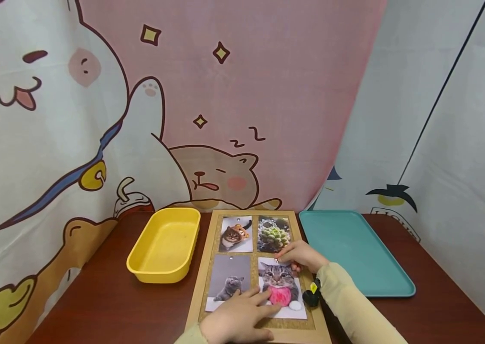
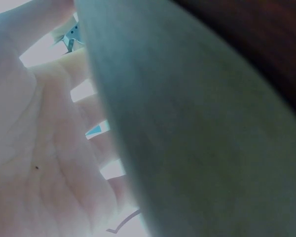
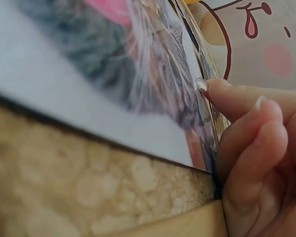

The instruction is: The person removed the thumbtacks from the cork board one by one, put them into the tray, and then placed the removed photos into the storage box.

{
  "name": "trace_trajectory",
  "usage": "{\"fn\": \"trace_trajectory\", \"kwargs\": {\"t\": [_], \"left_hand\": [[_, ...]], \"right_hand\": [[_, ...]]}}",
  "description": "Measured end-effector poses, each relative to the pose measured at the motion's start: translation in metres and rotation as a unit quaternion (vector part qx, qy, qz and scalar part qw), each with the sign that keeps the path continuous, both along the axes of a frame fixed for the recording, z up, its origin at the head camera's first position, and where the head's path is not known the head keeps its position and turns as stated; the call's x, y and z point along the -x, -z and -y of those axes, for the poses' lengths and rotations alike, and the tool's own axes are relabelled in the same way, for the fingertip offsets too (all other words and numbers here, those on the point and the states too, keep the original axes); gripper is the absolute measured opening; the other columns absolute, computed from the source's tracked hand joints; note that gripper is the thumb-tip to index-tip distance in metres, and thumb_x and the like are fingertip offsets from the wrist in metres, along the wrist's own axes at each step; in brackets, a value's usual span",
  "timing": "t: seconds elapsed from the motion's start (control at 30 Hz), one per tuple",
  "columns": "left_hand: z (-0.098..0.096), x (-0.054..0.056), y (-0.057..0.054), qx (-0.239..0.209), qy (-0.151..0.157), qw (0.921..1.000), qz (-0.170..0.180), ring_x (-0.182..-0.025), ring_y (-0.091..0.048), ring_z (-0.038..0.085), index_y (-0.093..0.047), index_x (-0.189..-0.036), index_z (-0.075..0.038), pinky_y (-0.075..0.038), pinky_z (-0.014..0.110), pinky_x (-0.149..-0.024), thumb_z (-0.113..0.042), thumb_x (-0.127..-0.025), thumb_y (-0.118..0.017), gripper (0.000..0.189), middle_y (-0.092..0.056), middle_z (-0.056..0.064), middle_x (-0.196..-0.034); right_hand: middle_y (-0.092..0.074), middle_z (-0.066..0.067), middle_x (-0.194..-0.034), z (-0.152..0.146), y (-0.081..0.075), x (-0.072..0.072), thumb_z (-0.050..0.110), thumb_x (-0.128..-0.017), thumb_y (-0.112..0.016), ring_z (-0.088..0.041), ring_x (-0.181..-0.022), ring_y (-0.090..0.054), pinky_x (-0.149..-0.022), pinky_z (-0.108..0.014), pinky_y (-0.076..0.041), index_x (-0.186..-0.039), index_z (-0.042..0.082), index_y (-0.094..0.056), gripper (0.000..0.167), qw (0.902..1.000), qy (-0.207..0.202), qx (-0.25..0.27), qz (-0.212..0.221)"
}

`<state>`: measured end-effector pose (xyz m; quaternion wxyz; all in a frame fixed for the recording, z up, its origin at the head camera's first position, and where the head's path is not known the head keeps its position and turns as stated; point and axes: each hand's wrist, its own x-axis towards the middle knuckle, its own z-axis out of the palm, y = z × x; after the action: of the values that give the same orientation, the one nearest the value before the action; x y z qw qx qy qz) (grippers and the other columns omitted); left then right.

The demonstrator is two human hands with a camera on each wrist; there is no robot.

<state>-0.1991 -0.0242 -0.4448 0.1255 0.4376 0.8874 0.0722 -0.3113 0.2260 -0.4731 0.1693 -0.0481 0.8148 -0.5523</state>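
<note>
A framed cork board (image 1: 256, 286) with several photos lies on the table. My left hand (image 1: 240, 315) rests on its lower part, fingers spread over the tabby cat photo (image 1: 286, 274) and the edge of the grey cat photo (image 1: 225, 274). In the left wrist view the palm (image 2: 44, 148) shows beside a large blurred surface. My right hand (image 1: 304, 257) reaches in from the right, one extended fingertip at the silver push pin (image 3: 202, 85) on the tabby photo's top edge. Its other fingers (image 3: 256, 143) are curled beside the photo's edge.
Left of the board stands a yellow tray (image 1: 162, 276); on its right lies a flat teal tray (image 1: 354, 248). Two more photos, a costumed cat (image 1: 235, 235) and a succulent plant (image 1: 273, 234), are on the board's upper half. A cartoon curtain (image 1: 276, 95) hangs behind the table.
</note>
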Motion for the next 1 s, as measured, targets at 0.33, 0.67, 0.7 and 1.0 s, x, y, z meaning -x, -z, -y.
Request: {"fn": "trace_trajectory", "kwargs": {"t": [0.33,0.67,0.7,1.0], "left_hand": [[0.0000,0.0011,0.0018,0.004,0.014,0.9999,-0.005,-0.138,-0.034,0.025,-0.040,-0.147,-0.041,-0.041,0.058,-0.097,-0.060,-0.092,-0.051,0.059,-0.035,-0.007,-0.152],[0.0002,0.0011,0.0025,-0.001,0.006,1.0000,-0.007,-0.138,-0.035,0.026,-0.040,-0.146,-0.043,-0.042,0.060,-0.095,-0.061,-0.092,-0.052,0.059,-0.035,-0.007,-0.152],[0.0003,0.0009,0.0023,-0.001,0.006,1.0000,-0.007,-0.138,-0.035,0.026,-0.040,-0.146,-0.043,-0.043,0.060,-0.094,-0.061,-0.092,-0.052,0.059,-0.036,-0.007,-0.152],[0.0004,0.0016,0.0024,0.004,0.010,0.9999,-0.006,-0.139,-0.034,0.025,-0.039,-0.147,-0.043,-0.037,0.062,-0.099,-0.061,-0.092,-0.051,0.059,-0.034,-0.007,-0.153]], "right_hand": [[-0.050,0.002,-0.052,0.0029,-0.0009,0.0000,0.008,-0.088,-0.068,-0.004,-0.038,-0.038,-0.041,-0.021,-0.040,-0.102,0.001,-0.075,0.018,0.9998,0.014,-0.014,0.005],[-0.050,0.001,-0.054,0.0052,-0.0010,0.0002,0.007,-0.087,-0.066,-0.005,-0.040,-0.038,-0.041,-0.021,-0.040,-0.100,0.002,-0.075,0.016,0.9993,0.021,-0.032,0.001],[-0.051,0.001,-0.054,0.0056,-0.0011,0.0002,0.007,-0.087,-0.066,-0.005,-0.040,-0.038,-0.041,-0.021,-0.039,-0.100,0.003,-0.075,0.016,0.9992,0.020,-0.035,0.000],[-0.047,0.001,-0.051,0.0071,-0.0010,0.0001,0.008,-0.087,-0.067,-0.007,-0.040,-0.037,-0.041,-0.022,-0.039,-0.099,0.002,-0.075,0.016,0.9985,0.024,-0.047,-0.009]]}}
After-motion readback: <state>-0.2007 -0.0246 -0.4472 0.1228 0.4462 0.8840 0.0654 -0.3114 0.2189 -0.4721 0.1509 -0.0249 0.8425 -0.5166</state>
